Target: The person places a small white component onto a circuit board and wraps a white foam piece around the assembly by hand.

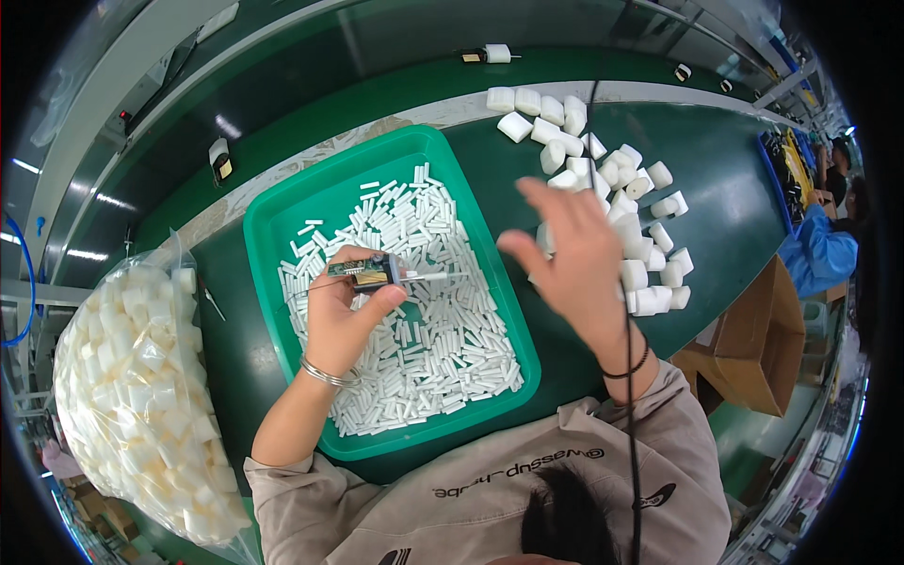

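Note:
My left hand (337, 318) grips a small electronic assembly (369, 272) between thumb and fingers, above a green tray (524, 350). A green circuit board and a gold-coloured block show on it. From its right end a thin white stick (435, 276) points to the right. Many short white tubes (419, 381) lie loose in the tray below. My right hand (582, 268), slightly blurred, is right of the tray with thumb and fingers apart and nothing visible in it. It overlaps a scattered group of white foam-like cylinders (659, 174); whether it touches any cannot be seen.
At the left stands a clear plastic bag (141, 377) full of white cylinders. Beyond the table runs a green conveyor belt (367, 83) carrying similar assemblies (497, 54). A black cable (632, 443) hangs across the right side. An open cardboard box (753, 353) and a blue-sleeved person (821, 256) are at the right.

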The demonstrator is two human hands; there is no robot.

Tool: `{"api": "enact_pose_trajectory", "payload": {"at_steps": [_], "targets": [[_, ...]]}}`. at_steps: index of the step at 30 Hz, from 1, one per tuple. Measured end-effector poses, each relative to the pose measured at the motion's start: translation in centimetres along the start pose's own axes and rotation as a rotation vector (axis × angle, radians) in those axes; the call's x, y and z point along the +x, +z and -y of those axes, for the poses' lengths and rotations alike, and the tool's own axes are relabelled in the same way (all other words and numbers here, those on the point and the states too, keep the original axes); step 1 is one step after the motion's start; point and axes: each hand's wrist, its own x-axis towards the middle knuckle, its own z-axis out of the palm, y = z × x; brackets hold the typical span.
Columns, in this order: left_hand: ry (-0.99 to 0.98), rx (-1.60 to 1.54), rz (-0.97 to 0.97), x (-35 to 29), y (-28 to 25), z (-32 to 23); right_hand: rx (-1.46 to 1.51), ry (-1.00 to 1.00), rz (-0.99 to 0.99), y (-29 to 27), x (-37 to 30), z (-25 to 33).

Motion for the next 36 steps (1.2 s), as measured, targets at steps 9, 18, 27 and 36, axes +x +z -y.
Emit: {"api": "enact_pose_trajectory", "payload": {"at_steps": [9, 18, 27, 36], "targets": [[-0.058, -0.104, -0.052, 0.4, 0.2, -1.2, -0.239, 0.264, 0.484, 0.1, -1.5, -1.8], [0.026, -0.230, -0.023, -0.1, 0.4, -1.2, 1.218, 0.353, 0.312, 2.3, -1.0, 4.7], [0.087, -0.176, -0.019, -0.1, 0.0, -0.7, 1.405, 0.555, 0.265, 3.8, -2.1, 5.7], [0.135, -0.026, -0.051, 0.0, 0.0, -0.8, 1.427, 0.607, 0.184, 3.6, -2.0, 5.8]]}}
